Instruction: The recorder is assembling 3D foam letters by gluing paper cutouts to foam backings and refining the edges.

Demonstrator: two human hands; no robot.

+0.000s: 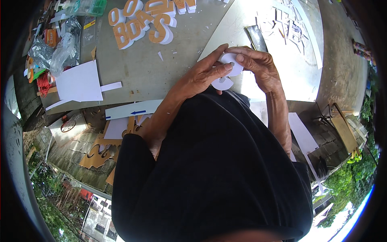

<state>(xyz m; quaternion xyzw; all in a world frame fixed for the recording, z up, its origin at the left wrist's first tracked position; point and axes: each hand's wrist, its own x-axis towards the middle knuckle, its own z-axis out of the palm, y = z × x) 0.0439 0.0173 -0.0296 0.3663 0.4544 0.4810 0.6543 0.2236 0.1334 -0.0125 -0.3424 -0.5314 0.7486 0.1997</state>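
Near the table's front edge, both my hands grip a small curved white letter-shaped piece [237,71] that looks like foam board. My left hand [199,76] pinches it from the left, the thumb lying across its face and the fingers behind. On the other side, my right hand [261,68] holds the upper edge between thumb and fingers. The thumbs and fingers cover part of the piece. Just beyond the right hand lies a dark flat strip [256,38] on a large white sheet [298,82].
Several thick cut-out letters [161,30] with orange-brown faces and white sides sit at the back. Left are a white panel [78,82], clear plastic bags [66,48] and red cord [44,84]. Thin offcuts [288,26] lie far right. Brown scrap sheets [98,153] rest below the table edge.
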